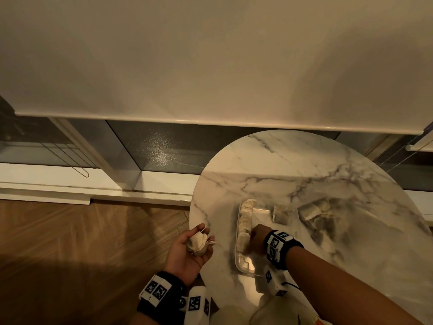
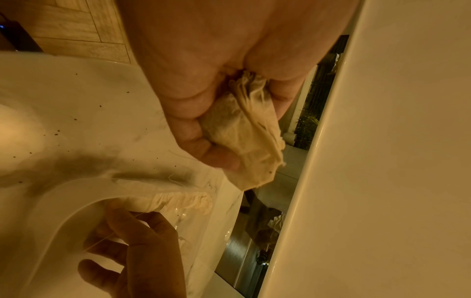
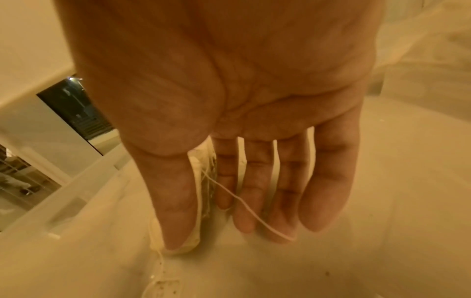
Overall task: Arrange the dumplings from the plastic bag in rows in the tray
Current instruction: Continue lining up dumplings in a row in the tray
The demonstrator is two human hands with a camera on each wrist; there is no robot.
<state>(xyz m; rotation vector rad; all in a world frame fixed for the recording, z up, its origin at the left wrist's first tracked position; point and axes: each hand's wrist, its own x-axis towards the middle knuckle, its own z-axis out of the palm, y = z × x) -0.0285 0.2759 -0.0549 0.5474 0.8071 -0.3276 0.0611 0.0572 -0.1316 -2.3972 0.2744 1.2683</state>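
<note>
The dumplings are small pale cloth-like pouches with strings. My left hand point(image 1: 187, 249) is palm up beside the table's left edge, fingers curled round a bunch of dumplings point(image 1: 198, 241), seen close in the left wrist view as dumplings point(image 2: 244, 137). A clear plastic tray point(image 1: 243, 269) holds a row of dumplings point(image 1: 244, 219) along its left wall and one more dumpling point(image 1: 282, 214) at the far end. My right hand point(image 1: 254, 240) is inside the tray with straight fingers. In the right wrist view, a standing dumpling point(image 3: 198, 181) is between thumb and forefinger of my right hand point(image 3: 211, 227). The plastic bag point(image 1: 314, 212) lies right of the tray.
The tray and bag sit on a round marble table point(image 1: 304, 165). Its left edge runs just by my left hand, with wooden floor point(image 1: 82, 242) below. A white roller blind point(image 1: 210, 66) and window frame stand behind. Something pale point(image 1: 269, 310) lies at the table's near edge.
</note>
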